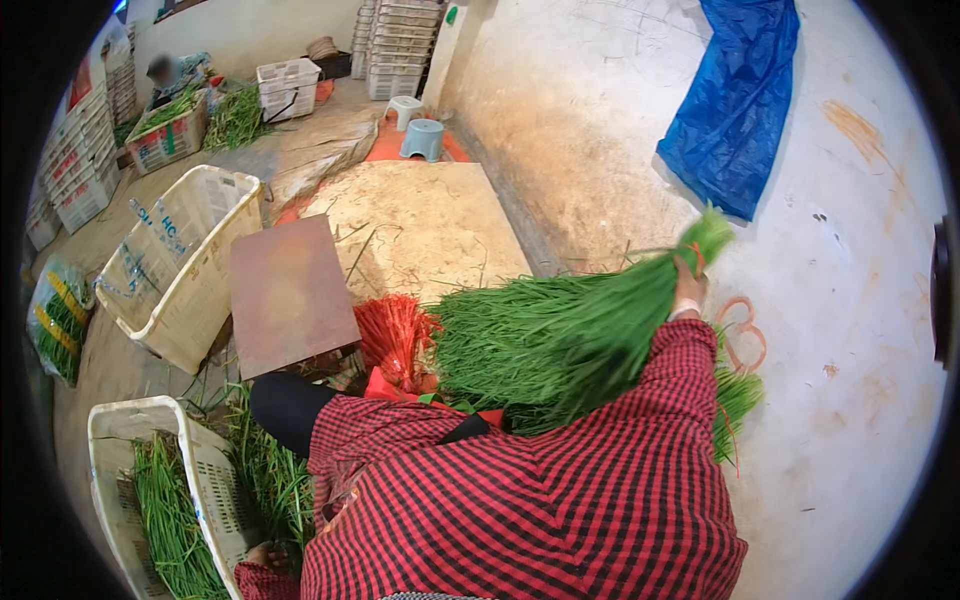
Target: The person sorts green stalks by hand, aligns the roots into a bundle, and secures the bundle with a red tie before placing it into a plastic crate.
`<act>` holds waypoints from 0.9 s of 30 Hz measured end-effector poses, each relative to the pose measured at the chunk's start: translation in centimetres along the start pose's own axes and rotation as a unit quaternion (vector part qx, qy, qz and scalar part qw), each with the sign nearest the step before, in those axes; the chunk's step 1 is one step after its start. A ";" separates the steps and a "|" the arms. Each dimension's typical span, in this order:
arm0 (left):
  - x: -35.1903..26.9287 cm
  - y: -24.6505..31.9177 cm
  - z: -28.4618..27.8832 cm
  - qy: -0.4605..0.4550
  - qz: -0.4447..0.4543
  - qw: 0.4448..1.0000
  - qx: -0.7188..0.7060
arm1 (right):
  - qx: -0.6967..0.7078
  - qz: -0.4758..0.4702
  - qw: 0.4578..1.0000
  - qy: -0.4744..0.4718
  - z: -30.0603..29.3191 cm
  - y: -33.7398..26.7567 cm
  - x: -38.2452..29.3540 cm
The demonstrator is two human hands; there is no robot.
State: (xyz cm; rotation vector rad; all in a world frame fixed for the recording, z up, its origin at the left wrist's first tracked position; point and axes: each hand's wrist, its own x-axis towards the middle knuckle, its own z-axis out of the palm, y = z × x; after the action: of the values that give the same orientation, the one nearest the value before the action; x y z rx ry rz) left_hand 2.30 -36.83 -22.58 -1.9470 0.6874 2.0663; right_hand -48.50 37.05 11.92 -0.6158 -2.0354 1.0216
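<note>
My right hand (690,289) is closed around the pale end of a bundle of long green leafy stalks (637,315), just below its red tie. The bundle lies over a broad pile of similar stalks (517,330) at my right side. Low at the left, my left hand (268,556) is beside the wall of a white plastic crate (184,450) and loose green stalks (274,457); its fingers are partly hidden and dim. More stalks (169,517) lie inside that crate. A bunch of red ties (396,334) stands in front of me, next to a brown board (292,292).
An open cream crate (217,262) stands left of the board. Beyond are a pale floor board (427,217), a blue stool (423,139) and a white stool (405,109). A wall with blue sheeting (739,105) rises at right. Another person (176,75) sits far back left.
</note>
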 end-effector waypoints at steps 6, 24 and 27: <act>1.8 0.0 -1.5 0.054 0.023 0.997 0.058 | -0.354 0.119 0.925 0.074 -14.5 1.5 -2.4; 1.0 -2.9 -2.2 0.021 0.121 0.990 0.072 | -0.544 0.203 0.806 -0.111 -12.5 2.0 -2.0; 0.9 -3.5 -1.5 -0.010 0.159 0.985 0.062 | -0.585 0.186 0.773 -0.156 -7.3 -0.5 -2.0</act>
State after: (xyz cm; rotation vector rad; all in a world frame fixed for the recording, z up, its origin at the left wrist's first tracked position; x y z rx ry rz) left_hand 5.20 -34.63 -24.10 -1.8427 1.1588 2.1530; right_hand -41.50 38.76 14.32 -1.6045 -2.8022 -0.1571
